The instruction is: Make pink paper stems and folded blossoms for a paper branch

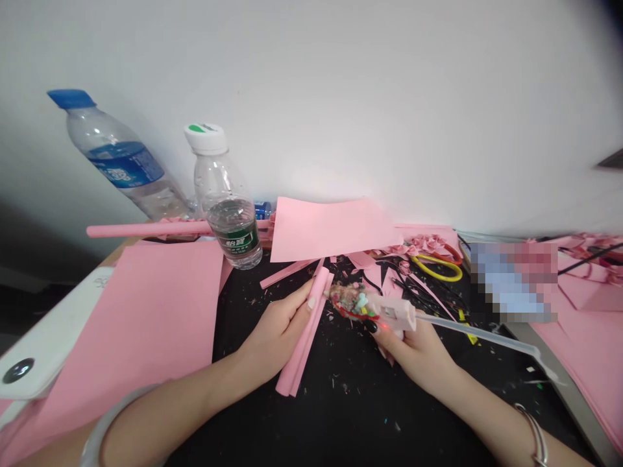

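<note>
Left hand (275,334): fingers and thumb pinch a folded pink paper strip (302,334), its lower end hanging past the palm. Right hand (416,357): curled around a pale pink glue gun (392,312), fingertips partly hidden behind it; a long clear glue stick (479,340) runs out the back. A multicoloured clump (353,301) covers the gun's front end, so the nozzle is hidden; the clump is hard to make out.

Beneath: a black mat (350,421), littered with scraps. Farther off: a pink paper sheet (331,228), two plastic bottles (224,194) against a white wall (311,84) — right side blurred by a pixelated patch (516,282).
</note>
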A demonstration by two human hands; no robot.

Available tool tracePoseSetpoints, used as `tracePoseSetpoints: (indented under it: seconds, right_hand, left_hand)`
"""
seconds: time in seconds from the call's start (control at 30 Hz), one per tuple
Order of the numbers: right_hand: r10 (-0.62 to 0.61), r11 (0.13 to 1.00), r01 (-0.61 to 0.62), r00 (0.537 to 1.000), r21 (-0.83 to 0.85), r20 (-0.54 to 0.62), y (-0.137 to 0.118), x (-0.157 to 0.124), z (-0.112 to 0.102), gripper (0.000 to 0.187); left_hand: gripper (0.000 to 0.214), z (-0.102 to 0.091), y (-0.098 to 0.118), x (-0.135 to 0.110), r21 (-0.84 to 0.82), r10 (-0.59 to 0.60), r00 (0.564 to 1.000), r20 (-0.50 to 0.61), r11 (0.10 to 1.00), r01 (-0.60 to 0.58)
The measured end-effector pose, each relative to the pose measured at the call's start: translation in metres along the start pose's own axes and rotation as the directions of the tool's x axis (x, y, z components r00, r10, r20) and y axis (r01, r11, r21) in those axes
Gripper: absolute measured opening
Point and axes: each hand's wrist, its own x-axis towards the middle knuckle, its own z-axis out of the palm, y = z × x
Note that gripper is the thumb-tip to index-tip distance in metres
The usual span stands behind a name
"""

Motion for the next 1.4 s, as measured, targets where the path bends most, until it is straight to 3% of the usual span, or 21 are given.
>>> tracePoseSetpoints:
  seconds: [0.27, 0.5, 0.83, 1.07, 1.4]
  right_hand:
    - [0.164, 0.974, -0.156, 0.986, 0.163, -0.037, 0.0011, 0.0025, -0.0019, 0.029]
    - [0.128, 0.953, -0.143, 0.989, 0.265, 0.072, 0.0030, 0.0003, -0.0005, 0.031]
    - [0.171, 0.947, -0.161, 0.985, 0.278, -0.014, 0.0001, 0.0039, 0.0001, 0.031]
    - [0.198, 0.936, -0.166, 0.978, 0.311, -0.071, 0.0017, 0.0045, -0.0014, 0.036]
    - [0.192, 0.933, -0.184, 0.981, 0.309, 0.004, 0.0008, 0.0036, -0.0010, 0.036]
  left_hand:
    - [0.048, -0.0007, -0.0003, -0.0002, 0.032, -0.007, 1.000, -0.004, 0.999, 0.007]
    - [0.049, -0.0011, 0.0007, -0.0002, -0.006, 0.004, 1.000, -0.003, 1.000, -0.004]
    - [0.048, -0.0006, -0.0006, -0.0006, 0.054, 0.009, 1.000, 0.024, 0.998, -0.010]
    - [0.049, -0.0013, 0.0011, -0.0003, 0.036, 0.022, 0.999, -0.028, 0.999, -0.021]
    - [0.047, -0.0010, -0.0007, -0.0012, 0.068, 0.049, 0.999, 0.011, 0.996, -0.050]
